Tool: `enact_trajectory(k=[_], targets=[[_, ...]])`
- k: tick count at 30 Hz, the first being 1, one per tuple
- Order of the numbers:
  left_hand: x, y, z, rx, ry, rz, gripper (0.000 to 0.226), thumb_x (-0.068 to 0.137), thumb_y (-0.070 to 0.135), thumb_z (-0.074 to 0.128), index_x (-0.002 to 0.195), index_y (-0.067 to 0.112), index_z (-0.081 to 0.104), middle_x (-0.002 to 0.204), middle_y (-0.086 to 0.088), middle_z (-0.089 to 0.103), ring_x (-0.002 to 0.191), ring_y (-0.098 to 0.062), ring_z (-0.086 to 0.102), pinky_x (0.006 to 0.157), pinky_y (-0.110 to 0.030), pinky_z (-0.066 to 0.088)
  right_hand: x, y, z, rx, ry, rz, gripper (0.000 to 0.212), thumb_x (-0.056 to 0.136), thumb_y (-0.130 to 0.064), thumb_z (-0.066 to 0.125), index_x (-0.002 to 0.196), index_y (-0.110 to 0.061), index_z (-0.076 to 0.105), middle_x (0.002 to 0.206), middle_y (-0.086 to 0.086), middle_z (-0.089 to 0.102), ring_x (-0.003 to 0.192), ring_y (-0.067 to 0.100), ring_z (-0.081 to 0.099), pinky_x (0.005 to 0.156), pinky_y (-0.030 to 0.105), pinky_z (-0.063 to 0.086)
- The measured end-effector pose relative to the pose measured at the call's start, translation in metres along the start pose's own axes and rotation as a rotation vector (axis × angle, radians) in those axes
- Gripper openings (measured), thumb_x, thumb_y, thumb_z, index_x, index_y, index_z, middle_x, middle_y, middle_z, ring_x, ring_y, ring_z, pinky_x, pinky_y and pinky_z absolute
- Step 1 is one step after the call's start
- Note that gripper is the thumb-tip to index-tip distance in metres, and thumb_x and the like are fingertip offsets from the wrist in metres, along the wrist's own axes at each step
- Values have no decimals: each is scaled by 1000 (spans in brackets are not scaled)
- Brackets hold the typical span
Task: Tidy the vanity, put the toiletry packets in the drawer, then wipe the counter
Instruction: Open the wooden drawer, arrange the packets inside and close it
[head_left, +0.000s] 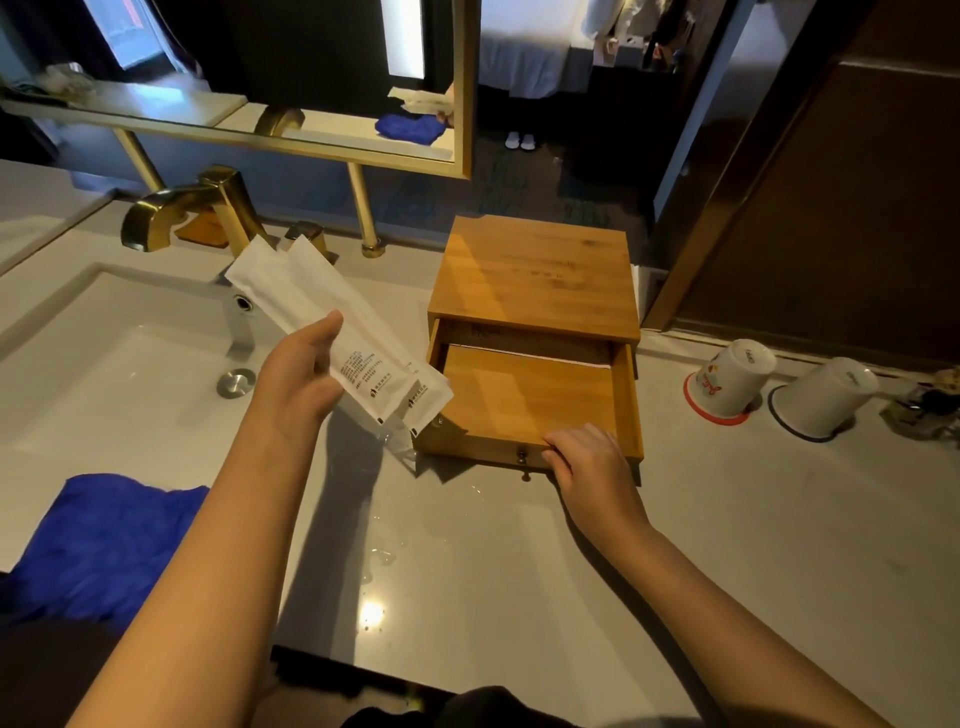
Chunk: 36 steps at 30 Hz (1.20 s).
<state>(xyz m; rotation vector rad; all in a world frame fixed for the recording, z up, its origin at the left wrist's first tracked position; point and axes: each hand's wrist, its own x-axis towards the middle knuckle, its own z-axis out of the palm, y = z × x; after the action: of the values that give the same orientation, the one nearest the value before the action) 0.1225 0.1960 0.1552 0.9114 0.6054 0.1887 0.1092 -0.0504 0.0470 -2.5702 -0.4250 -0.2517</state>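
The left hand (306, 371) loosely pinched the toiletry packets (337, 338) beside the open drawer (530, 395); the right hand (582, 452) gripped its front. One could slip onto the wet worktop (519, 571).

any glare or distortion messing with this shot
Head view: a bright glare spot on the wet counter near the front edge; wide-angle bending bows the mirror frame and door; the drawer and packets stay sharp; the arms cast soft shadows.

Dim warm light; overhead glare spot near tabletop (727, 597) front edge, hard arm shadows, wide-angle bending at frame edges, background soft.
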Motion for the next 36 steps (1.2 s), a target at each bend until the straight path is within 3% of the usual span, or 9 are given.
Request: enact_trajectory(k=[2,5,7,14,19,22,25,30,36], targets=[[-1,-4,-1,47,-12,6,12,98,8,37,97,12,49,88,2,51,132,-25,42,86,-11,39,-6,-2,-1,16,-8,-4,13,83,-7,67,95,-10,70,90,8,70,87,25,62,77,28,41],[13,-10,-5,-5,6,-84,3,92,9,52,93,12,54,97,-6,60,118,-29,56,94,-43,49,-16,-4,-3,32,-9,-27,13,79,-3,70,91,-10,71,84,7,71,81,25,63,74,29,43],[17,-15,-5,-51,21,-140,6,90,6,55,90,12,54,97,-8,62,100,-27,62,94,-51,48,-22,-5,-4,34,-8,-33,14,77,-2,72,88,-10,71,81,7,70,78,25,63,72,30,44],[22,-33,3,-89,-50,-215,4,89,3,54,88,6,56,56,-6,72,70,-24,71,69,-43,57,-43,-8,-7,46,-31,-39,14,75,-3,74,84,-12,71,77,4,70,74,24,63,67,33,51],[14,-47,11,-61,-88,-245,6,89,2,55,90,8,57,68,-10,74,87,-27,65,83,-47,53,-52,-10,-10,73,-55,-20,13,77,-7,74,87,-14,71,79,2,70,76,21,63,70,29,50],[10,-55,13,-49,-117,-268,13,88,2,56,98,10,58,96,-12,67,98,-30,64,88,-50,51,-47,-10,-16,107,-205,100,16,89,-20,60,103,-20,68,97,-3,66,94,13,55,82,27,50],[7,-60,11,-47,-128,-303,15,87,3,57,100,10,57,99,-12,65,97,-30,64,84,-50,52,-39,-12,-25,145,-334,151,24,92,-27,54,113,-23,63,106,-5,62,101,10,50,86,23,45],[6,-65,4,-109,-139,-346,21,86,2,58,105,9,59,109,-15,66,103,-31,64,83,-49,53,-30,-20,-38,174,-455,151,21,94,-33,50,104,-23,65,95,-5,64,88,7,56,77,27,53],[-8,-79,9,-107,-155,-443,29,84,3,60,112,9,56,111,-17,63,101,-34,63,81,-51,53,18,-46,-50,530,-296,284,25,93,-34,48,112,-21,57,87,-17,55,77,-3,53,58,8,39]])
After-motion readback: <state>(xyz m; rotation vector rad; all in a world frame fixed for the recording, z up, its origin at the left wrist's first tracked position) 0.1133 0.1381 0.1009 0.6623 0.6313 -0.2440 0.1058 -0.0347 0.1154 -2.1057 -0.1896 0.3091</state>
